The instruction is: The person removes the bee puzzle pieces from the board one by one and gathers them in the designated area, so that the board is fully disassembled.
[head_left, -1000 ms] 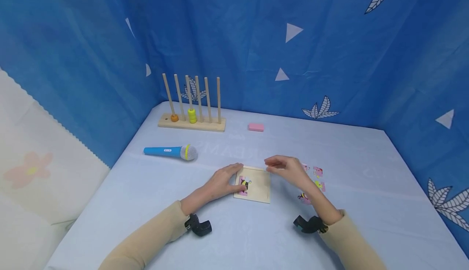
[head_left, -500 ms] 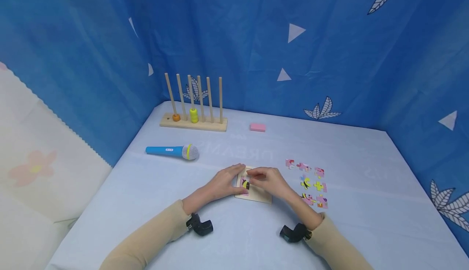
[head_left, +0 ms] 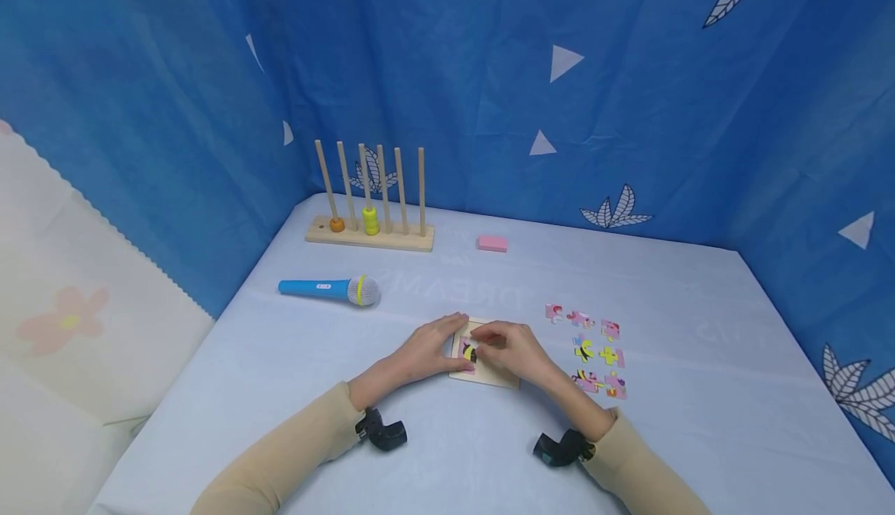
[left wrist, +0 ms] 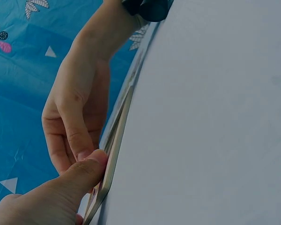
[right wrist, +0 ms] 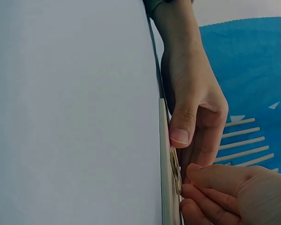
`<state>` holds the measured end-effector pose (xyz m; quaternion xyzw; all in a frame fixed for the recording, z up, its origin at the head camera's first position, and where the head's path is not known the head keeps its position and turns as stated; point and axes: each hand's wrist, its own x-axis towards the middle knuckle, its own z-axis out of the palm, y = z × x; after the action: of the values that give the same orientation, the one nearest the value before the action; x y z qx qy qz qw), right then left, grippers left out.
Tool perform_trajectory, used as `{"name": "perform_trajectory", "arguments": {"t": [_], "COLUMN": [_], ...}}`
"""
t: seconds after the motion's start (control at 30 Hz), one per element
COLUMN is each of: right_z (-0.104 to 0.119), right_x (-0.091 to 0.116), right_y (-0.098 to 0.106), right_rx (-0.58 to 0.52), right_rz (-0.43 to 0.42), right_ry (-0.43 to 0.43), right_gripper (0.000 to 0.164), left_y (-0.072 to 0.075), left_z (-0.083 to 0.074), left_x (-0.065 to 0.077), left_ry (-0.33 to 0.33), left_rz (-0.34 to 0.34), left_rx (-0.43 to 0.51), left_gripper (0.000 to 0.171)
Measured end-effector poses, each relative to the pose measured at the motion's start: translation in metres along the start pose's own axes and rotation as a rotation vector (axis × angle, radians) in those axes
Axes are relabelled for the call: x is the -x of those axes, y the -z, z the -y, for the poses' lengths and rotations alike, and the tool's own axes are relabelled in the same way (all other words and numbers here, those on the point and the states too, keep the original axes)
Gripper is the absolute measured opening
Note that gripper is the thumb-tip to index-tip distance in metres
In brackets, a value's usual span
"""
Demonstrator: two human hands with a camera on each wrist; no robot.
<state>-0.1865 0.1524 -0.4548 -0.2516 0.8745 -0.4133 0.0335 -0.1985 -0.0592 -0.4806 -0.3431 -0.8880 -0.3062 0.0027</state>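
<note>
A square wooden puzzle tray (head_left: 498, 376) lies on the white-covered table in front of the person. My left hand (head_left: 419, 349) spans its left side, fingers at the far edge and thumb over a pink, yellow and black bee puzzle piece (head_left: 468, 351) inside. My right hand (head_left: 520, 353) is over the tray, its thumb and fingertips pinching at a small puzzle piece (right wrist: 177, 180) at the bee piece's right side. That piece is mostly hidden by the fingers. In the left wrist view, the left thumb (left wrist: 91, 166) presses on the tray's near rim (left wrist: 113, 157).
Several loose puzzle pieces (head_left: 587, 349) lie right of the tray. Further back are a blue toy microphone (head_left: 318, 288), a pink block (head_left: 492, 244) and a wooden peg stand (head_left: 370, 239) with orange and yellow-green beads. A blue curtain (head_left: 475, 95) hangs behind the table.
From the tray's far right corner, my right hand has moved left and down to the bee piece, uncovering the loose pieces. My left hand has stayed on the tray.
</note>
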Motion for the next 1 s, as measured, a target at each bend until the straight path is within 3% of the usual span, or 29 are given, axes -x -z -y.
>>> {"name": "perform_trajectory", "arguments": {"t": [0.3,1.0], "right_z": [-0.0013,-0.0039], "right_x": [0.0017,-0.0032], "right_y": [-0.0035,-0.0078], "right_rx": [-0.047,0.102], "right_rz": [-0.008,-0.036], "right_ry": [-0.003,0.175], "right_gripper": [0.028,0.030], "left_y": [0.0006,0.0003], "left_z": [-0.0013,-0.0006], "left_x": [-0.0006,-0.0007], "left_ry": [0.002,-0.010], "left_rz": [0.003,-0.009], "left_rx": [-0.012,-0.027], "left_gripper": [0.084,0.085]}}
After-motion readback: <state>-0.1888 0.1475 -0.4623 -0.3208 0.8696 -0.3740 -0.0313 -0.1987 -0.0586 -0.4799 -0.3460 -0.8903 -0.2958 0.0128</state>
